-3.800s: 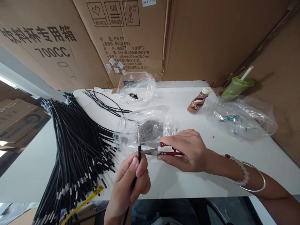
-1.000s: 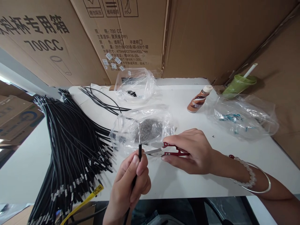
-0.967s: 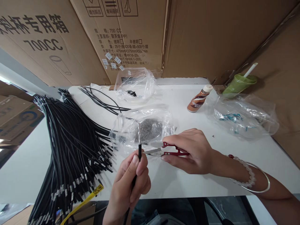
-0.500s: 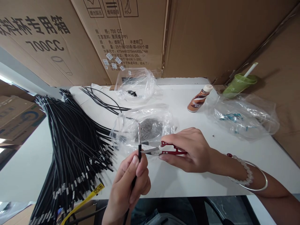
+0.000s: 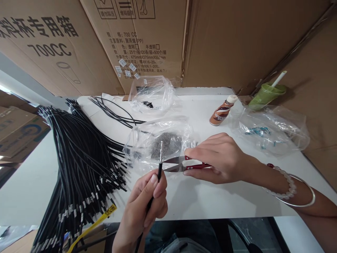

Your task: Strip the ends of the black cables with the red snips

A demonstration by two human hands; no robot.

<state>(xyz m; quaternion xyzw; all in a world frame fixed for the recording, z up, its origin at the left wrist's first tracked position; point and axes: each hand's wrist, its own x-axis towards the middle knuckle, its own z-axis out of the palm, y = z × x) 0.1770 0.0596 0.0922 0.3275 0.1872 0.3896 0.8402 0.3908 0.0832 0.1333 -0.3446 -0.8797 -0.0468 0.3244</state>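
Pinched upright in my left hand (image 5: pixel 149 198) is a black cable (image 5: pixel 159 172), its bare silvery end (image 5: pixel 161 151) pointing up. My right hand (image 5: pixel 219 160) grips red-handled thread snips (image 5: pixel 175 164) from the right. Their two blades stand apart, with the tips close beside the cable where the black sheath ends; whether they touch it I cannot tell. Behind the cable end lies a clear plastic bag (image 5: pixel 181 126) with a mass of fine grey metal bits in it.
A big bundle of black cables (image 5: pixel 79 158) covers the table's left side, a yellow tag (image 5: pixel 92 226) near it. Farther back are another clear bag (image 5: pixel 155 93), a Nescafé bottle (image 5: pixel 221 112), a green cup (image 5: pixel 267 95) and a bag with teal pieces (image 5: pixel 276 130). Cardboard boxes (image 5: pixel 210 45) wall the back.
The snips have opened from nearly closed, and my right hand has moved slightly up and right. The cable end has shifted a little right and tilted.
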